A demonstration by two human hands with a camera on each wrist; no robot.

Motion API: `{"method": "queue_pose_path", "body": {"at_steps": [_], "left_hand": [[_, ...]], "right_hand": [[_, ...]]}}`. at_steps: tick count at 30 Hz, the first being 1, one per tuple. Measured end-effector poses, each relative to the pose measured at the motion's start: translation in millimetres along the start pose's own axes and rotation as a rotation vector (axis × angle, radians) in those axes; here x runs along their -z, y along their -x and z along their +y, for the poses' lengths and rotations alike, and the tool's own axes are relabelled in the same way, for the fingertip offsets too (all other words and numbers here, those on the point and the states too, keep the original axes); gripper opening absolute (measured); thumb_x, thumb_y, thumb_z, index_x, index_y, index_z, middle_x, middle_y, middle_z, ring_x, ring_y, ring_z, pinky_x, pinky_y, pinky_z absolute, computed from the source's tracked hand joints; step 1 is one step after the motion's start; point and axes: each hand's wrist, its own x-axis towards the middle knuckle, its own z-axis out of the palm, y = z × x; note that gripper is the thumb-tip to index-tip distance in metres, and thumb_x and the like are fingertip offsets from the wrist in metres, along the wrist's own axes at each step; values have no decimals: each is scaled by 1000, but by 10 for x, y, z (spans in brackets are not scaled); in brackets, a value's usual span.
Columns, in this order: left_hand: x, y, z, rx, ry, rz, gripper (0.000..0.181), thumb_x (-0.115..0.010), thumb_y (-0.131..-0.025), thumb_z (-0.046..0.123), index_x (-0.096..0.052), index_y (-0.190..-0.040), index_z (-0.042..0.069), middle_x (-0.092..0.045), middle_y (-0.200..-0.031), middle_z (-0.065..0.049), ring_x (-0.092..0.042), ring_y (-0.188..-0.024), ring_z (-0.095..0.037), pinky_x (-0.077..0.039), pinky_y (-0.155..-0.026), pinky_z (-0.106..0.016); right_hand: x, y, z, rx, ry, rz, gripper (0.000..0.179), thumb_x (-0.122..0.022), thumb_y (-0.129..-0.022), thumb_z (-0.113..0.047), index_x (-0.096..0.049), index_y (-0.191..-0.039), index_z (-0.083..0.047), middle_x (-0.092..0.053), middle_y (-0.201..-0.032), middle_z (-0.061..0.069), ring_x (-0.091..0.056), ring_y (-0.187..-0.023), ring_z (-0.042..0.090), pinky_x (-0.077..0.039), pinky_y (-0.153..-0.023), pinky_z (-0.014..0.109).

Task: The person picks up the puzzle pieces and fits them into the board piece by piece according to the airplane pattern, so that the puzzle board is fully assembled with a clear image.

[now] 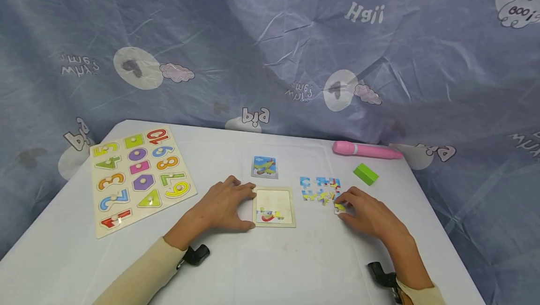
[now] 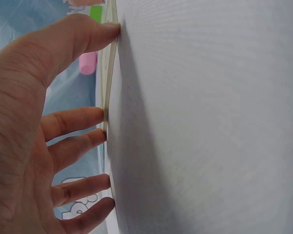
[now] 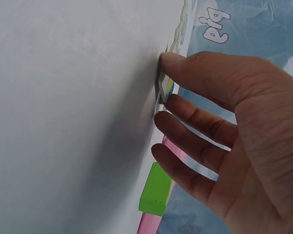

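Note:
A square wooden puzzle frame (image 1: 274, 225) lies flat on the white table, with joined pieces (image 1: 267, 217) of a printed picture along its bottom left. My left hand (image 1: 221, 205) rests beside it, fingers spread, thumb at the lower left corner and a fingertip at the upper left. In the left wrist view, the thumb and fingertips touch the edge of the frame (image 2: 109, 83). Thumb and fingers of my right hand (image 1: 369, 213) pinch a yellow-and-white puzzle piece (image 1: 339, 207), which stands tilted in the right wrist view. Several loose puzzle pieces (image 1: 322, 197) lie just left of that hand.
Behind the frame lies a small airplane picture (image 1: 265, 167). A number board (image 1: 143, 169) with colourful shapes occupies the left side. Toward the back right are a green block (image 1: 365, 174) and a pink pen-shaped object (image 1: 367, 150). A printed blue-grey curtain (image 1: 270, 61) hangs behind the table.

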Motion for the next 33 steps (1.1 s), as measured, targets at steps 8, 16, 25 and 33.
{"method": "queue_pose_path", "body": {"at_steps": [8, 16, 25, 33], "left_hand": [[-9, 5, -4, -7, 2, 7, 74, -84, -78, 63, -73, -138, 21, -61, -155, 4, -54, -130, -24, -53, -94, -45], [-4, 5, -6, -12, 8, 6, 74, -84, -78, 62, -73, -138, 20, -61, -155, 3, -54, -130, -25, -53, -95, -46], [6, -1, -5, -5, 13, 2, 74, -84, -78, 62, -73, -138, 20, -61, -156, 3, -54, -130, -25, -53, -95, -47], [5, 1, 4, -3, 11, 3, 74, -84, -78, 61, -73, -138, 21, -61, -155, 3, -55, -130, -25, -53, -96, -48]], "right_hand": [[9, -44, -68, 12, 17, -7, 29, -87, -90, -21, -77, -117, -17, -66, -114, -1, -67, -102, 18, -58, -83, 45], [27, -97, -169, 41, 25, 9, 29, -88, -90, -22, -77, -116, -17, -67, -114, 0, -66, -101, 18, -58, -85, 46], [41, -154, -262, 34, 27, -10, 28, -88, -90, -23, -79, -116, -17, -69, -126, 6, -67, -120, 29, -58, -95, 51], [58, -208, -372, 77, 28, -1, 29, -88, -90, -21, -78, -117, -18, -69, -124, 4, -67, -119, 28, -58, -92, 48]]}}
